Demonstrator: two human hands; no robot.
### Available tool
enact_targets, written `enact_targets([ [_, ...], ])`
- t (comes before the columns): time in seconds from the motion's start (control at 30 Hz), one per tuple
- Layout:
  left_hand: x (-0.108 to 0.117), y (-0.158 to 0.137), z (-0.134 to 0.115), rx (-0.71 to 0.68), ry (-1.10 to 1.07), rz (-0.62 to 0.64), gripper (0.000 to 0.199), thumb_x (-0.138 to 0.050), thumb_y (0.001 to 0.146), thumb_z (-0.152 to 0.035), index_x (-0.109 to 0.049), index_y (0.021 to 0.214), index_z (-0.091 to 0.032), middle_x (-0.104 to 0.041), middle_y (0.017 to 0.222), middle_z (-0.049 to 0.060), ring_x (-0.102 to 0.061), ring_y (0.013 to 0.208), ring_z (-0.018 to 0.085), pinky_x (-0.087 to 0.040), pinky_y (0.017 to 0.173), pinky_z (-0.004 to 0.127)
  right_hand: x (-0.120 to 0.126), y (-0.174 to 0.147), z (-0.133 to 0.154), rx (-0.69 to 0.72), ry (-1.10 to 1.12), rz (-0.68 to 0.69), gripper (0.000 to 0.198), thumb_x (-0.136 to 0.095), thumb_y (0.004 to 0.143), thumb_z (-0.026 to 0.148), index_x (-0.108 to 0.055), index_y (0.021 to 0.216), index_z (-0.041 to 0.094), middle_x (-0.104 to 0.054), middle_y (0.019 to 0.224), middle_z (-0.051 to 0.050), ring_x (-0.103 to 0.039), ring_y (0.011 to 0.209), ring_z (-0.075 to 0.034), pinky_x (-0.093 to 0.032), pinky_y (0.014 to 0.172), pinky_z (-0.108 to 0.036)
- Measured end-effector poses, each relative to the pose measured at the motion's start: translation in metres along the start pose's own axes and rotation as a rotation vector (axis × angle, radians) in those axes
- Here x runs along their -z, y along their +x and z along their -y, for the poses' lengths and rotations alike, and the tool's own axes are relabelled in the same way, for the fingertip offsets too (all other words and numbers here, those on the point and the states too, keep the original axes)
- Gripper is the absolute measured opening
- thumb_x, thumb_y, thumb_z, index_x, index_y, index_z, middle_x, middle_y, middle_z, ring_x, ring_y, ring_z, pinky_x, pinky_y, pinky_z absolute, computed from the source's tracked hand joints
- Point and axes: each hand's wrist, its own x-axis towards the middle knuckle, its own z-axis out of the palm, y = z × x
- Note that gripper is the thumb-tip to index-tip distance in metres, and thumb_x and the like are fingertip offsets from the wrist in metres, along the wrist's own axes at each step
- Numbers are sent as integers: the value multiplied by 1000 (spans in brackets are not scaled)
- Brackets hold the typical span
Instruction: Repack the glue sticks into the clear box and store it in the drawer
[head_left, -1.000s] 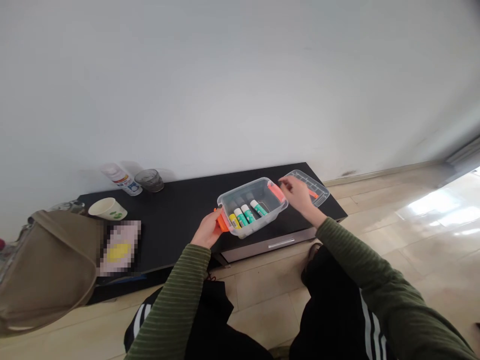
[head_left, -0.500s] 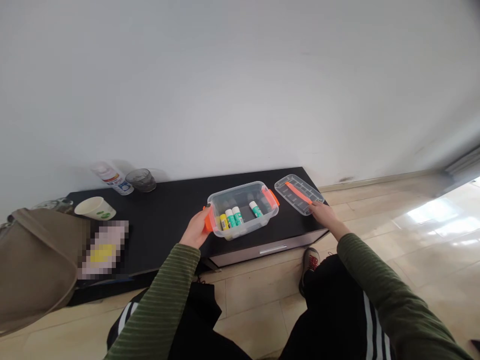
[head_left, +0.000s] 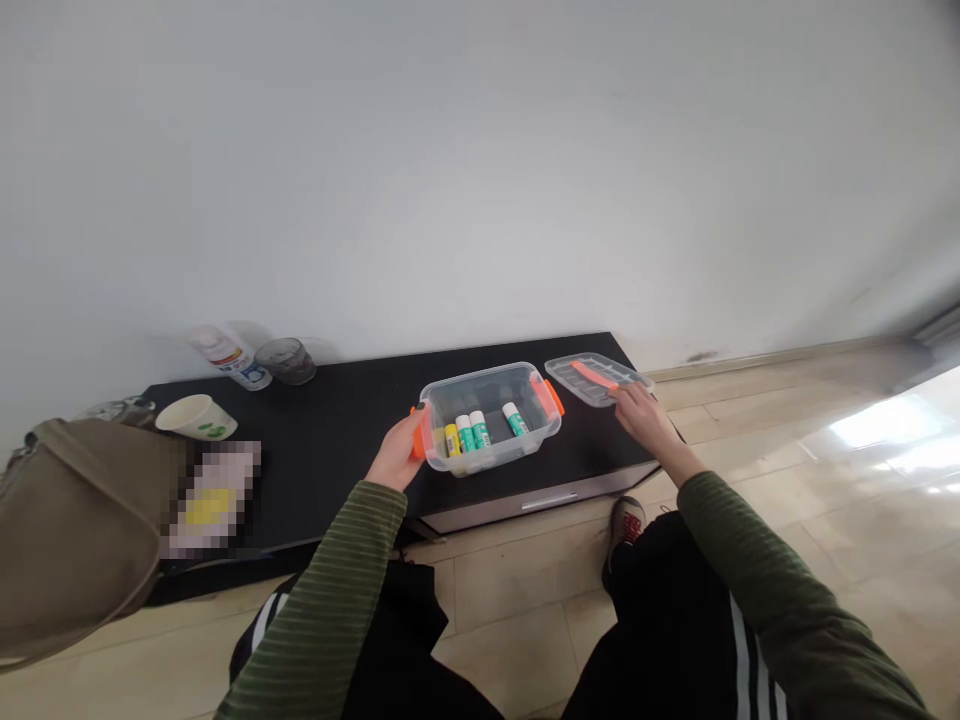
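Note:
A clear plastic storage box (head_left: 491,459) with orange latches sits uncovered on the black cabinet top. Inside it lie a yellow glue stick (head_left: 452,440) and several white-capped green ones; a green glue stick (head_left: 514,420) rests apart from the others. My left hand (head_left: 397,452) is closed on the box's left end, at the orange latch (head_left: 418,435). To the right, my right hand (head_left: 643,415) grips the near edge of the clear lid (head_left: 592,390), which has an orange handle (head_left: 595,375). That lid is tilted, its near edge raised.
Left on the black cabinet (head_left: 337,430) are a paper cup (head_left: 196,417), a dark glass (head_left: 286,361), a spray can (head_left: 229,357) and a blurred-out packet (head_left: 214,500). A brown bag (head_left: 82,540) stands at the far left. The wall (head_left: 480,200) runs behind.
My right hand has lifted the near edge of the lid, tilting it up. My left hand stays on the box, and the view has shifted slightly.

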Motion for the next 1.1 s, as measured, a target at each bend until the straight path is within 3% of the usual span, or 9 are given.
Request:
enact_targets([
  [0.17, 0, 5, 2, 10, 1, -16, 13, -75, 79, -24, -68, 79, -13, -70, 70, 2, -61, 60, 12, -51, 61, 24, 21, 23, 11, -414, 362, -602, 23, -52, 96, 29, -57, 118, 23, -62, 113, -11, -61, 108, -24, -54, 91, -42],
  [0.27, -3, 6, 0, 2, 17, 4, 16, -78, 77, -26, -69, 81, -13, -70, 72, 4, -62, 61, 13, -51, 62, 25, 20, 41, 29, -607, 798, -770, 36, -56, 94, 39, -49, 127, 27, -62, 120, -9, -64, 111, -22, -56, 91, -42],
  [0.33, -4, 6, -1, -10, 23, 5, 16, -78, 77, -26, -70, 80, -12, -70, 72, 4, -62, 60, 13, -50, 62, 25, 13, 52, 44, -686, 1095, -710, 39, -61, 89, 42, -51, 124, 28, -66, 118, -8, -66, 109, -21, -56, 91, -42],
  [0.43, -3, 6, -1, -18, 16, 27, 18, -78, 78, -27, -70, 79, -11, -71, 72, 5, -62, 61, 13, -50, 62, 26, -3, 66, 65, -818, 1395, -493, 40, -74, 76, 40, -61, 111, 25, -73, 106, -7, -71, 95, -22, -59, 82, -40],
  [0.6, 1, 6, 0, -9, 6, 75, 32, -80, 75, -41, -67, 78, -12, -66, 67, 3, -59, 57, 13, -48, 58, 26, -25, 84, 91, -950, 1523, -193, 38, -81, 64, 36, -70, 98, 21, -77, 91, -6, -72, 78, -22, -60, 71, -37],
  [0.73, 1, -2, -3, -25, -11, 108, 41, -80, 72, -51, -65, 79, -14, -62, 65, -1, -56, 55, 11, -46, 55, 24, -33, 96, 100, -932, 1456, -145, 37, -77, 68, 36, -73, 100, 19, -77, 92, -6, -71, 77, -20, -59, 71, -35],
  [0.9, -4, -12, -9, -28, 103, 130, 38, -86, 69, -37, -69, 90, -10, -70, 76, 7, -63, 64, 15, -49, 61, 27, -40, 101, 103, -878, 1115, -99, 39, -64, 79, 40, -74, 111, 21, -76, 105, -7, -70, 87, -22, -57, 74, -34],
  [1.1, -8, -9, -11, -4, 124, 37, 31, -85, 70, -28, -65, 87, -12, -68, 74, 5, -63, 60, 15, -48, 58, 27, -49, 99, 96, -869, 846, -52, 47, -62, 79, 35, -70, 122, 20, -69, 125, -10, -67, 104, -24, -54, 93, -40],
])
